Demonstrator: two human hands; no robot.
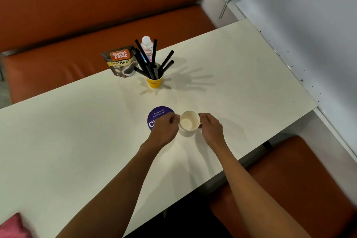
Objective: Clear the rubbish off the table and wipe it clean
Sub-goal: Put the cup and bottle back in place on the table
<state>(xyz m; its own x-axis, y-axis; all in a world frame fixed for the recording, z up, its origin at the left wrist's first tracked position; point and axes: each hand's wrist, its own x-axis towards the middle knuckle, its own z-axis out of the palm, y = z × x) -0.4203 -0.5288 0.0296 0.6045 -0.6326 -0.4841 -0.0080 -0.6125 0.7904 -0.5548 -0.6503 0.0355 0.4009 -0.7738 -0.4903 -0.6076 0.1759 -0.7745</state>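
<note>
Holding the white paper cup (190, 122) at the centre of the frame, the right hand (211, 130) curls its fingers round the right side; the left hand (166, 128) pinches the left rim, beside the purple sticker (160, 112).

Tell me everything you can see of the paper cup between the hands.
The paper cup is plain cream-white and looks empty inside. It tilts, mouth toward the camera, on or just above the table, beside a round purple sticker. The left hand appears to pinch its left rim; the right hand grips its right side.
</note>
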